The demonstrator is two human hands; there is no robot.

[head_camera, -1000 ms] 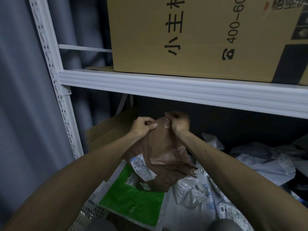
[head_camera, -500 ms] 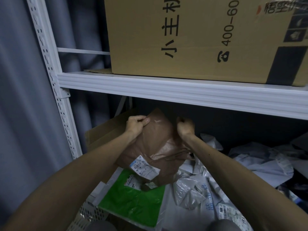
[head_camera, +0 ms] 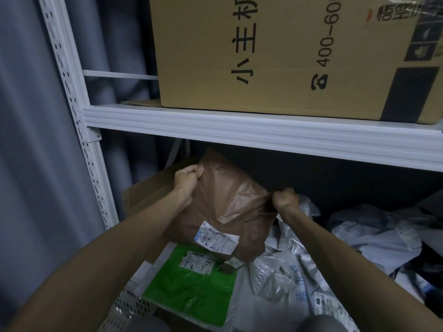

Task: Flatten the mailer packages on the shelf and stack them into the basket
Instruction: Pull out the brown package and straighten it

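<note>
A brown plastic mailer [head_camera: 227,200] with a white shipping label hangs spread out under the white shelf beam. My left hand [head_camera: 187,179] grips its upper left corner. My right hand [head_camera: 285,200] pinches its right edge, lower than the left hand. Below it a green mailer [head_camera: 191,288] lies flat on top of the white perforated basket [head_camera: 127,307] at the lower left. Crumpled grey and white mailers [head_camera: 287,271] lie on the shelf to the right.
A large cardboard box [head_camera: 275,56] fills the upper shelf above the white beam [head_camera: 239,130]. A folded brown carton [head_camera: 148,190] leans behind my left arm. The white slotted upright [head_camera: 79,130] and a grey curtain stand at the left. More crumpled mailers [head_camera: 374,231] pile at the right.
My hands have moved apart, pulling the brown mailer wide. The left hand went up and left, the right hand went down and right, and the bunched mailer is now stretched flatter.
</note>
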